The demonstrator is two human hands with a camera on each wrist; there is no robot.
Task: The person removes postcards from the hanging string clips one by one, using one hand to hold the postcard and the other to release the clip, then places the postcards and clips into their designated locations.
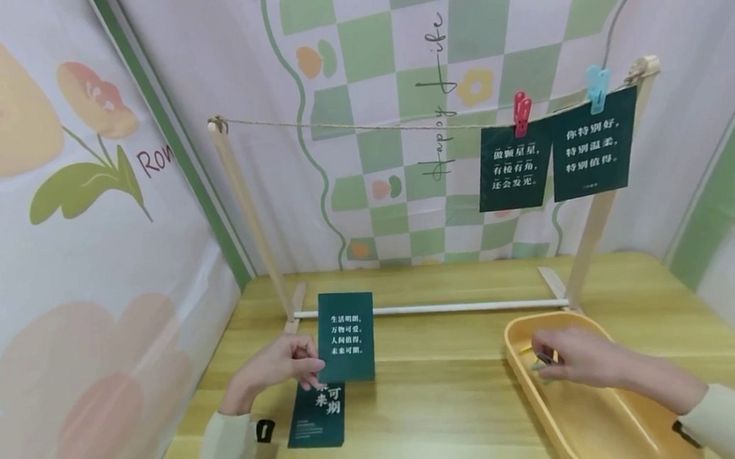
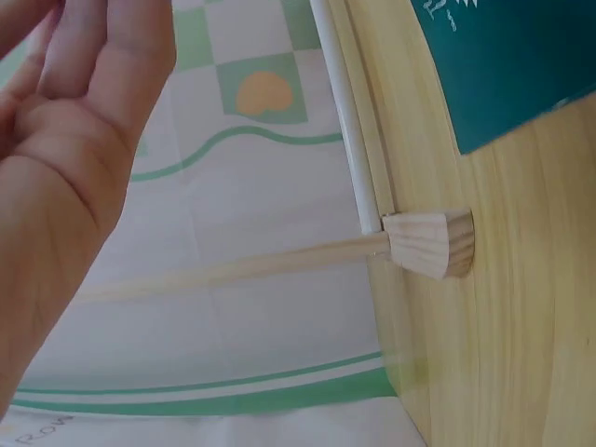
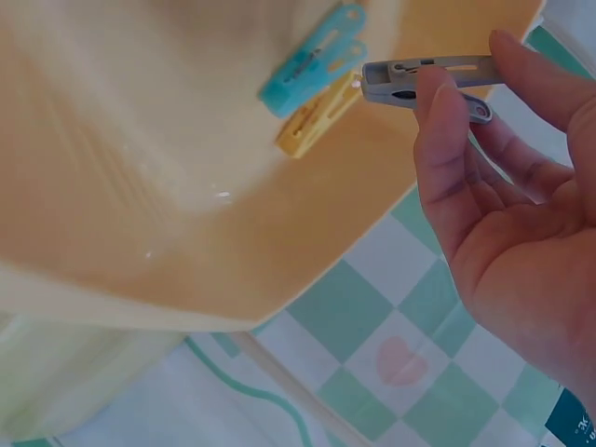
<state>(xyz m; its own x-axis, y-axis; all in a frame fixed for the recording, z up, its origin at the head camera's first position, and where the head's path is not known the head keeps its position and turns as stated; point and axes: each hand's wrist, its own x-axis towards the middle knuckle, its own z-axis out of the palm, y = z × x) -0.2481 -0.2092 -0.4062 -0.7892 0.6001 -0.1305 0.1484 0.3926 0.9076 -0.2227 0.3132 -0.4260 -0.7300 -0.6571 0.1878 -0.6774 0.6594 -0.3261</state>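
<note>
Green card [image 1: 346,336], head view, pinched by left hand [image 1: 286,363], partly hiding lower card [image 1: 317,423] on worktop [image 1: 444,416], left wrist view, wooden foot [image 2: 430,244] on worktop, right wrist view, grey clip [image 3: 385,82] pinched by right hand [image 3: 523,223] over yellow tray [image 3: 214,265].

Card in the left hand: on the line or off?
Off. The left hand pinches the card at its side, well below the line; the head view shows its top edge unclipped.

The dark green rectangular card [image 1: 348,336] looked like smooth, matt paper to me; the grey clothes peg [image 3: 391,80] and yellow oblong tray [image 1: 592,423], smooth plastic; the thin brown twine [image 1: 360,127], rough; the yellowish wood-grained surface [image 1: 444,409], faintly glossy.
</note>
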